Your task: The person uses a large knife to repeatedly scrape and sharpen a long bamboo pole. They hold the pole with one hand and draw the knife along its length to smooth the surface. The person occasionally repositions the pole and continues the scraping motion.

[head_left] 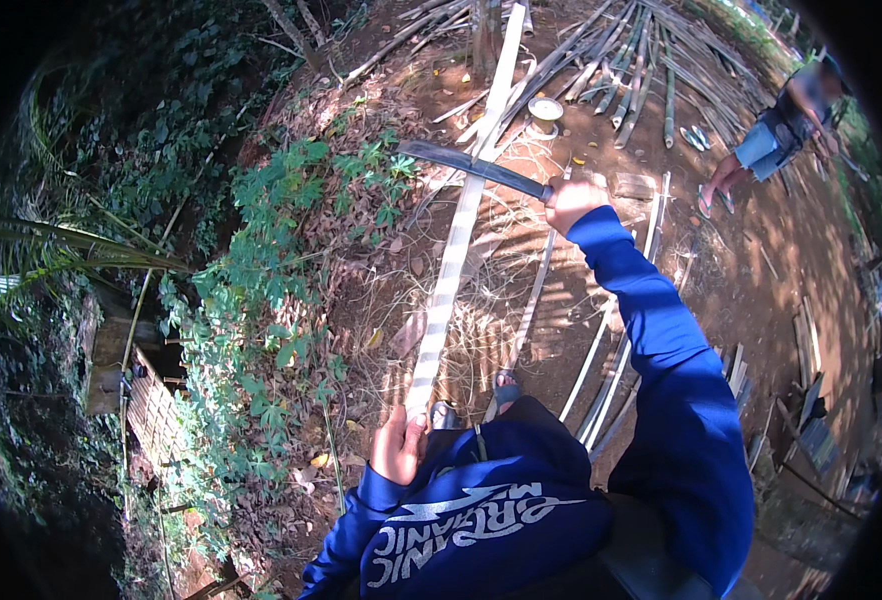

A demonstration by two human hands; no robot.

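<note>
A long, pale split bamboo strip [448, 280] runs from near my body up to the far top of the view. Its near end sits in my left hand [397, 447], the fingers closed around it by my left hip. With my arm stretched forward, my right hand [573, 203] grips the handle of a machete [471, 167]. The dark blade points left and lies across the strip's far half; whether its edge touches or cuts in, I cannot tell. Thin curled bamboo shavings [476, 300] are scattered on the ground beneath.
Bamboo poles [641, 75] lie fanned out at the far right of a tree trunk [486, 40]. A pale round container [544, 112] stands nearby. Narrow strips [606, 355] lie under my right arm. Another person [766, 130] is at upper right. Leafy plants [291, 230] line the left.
</note>
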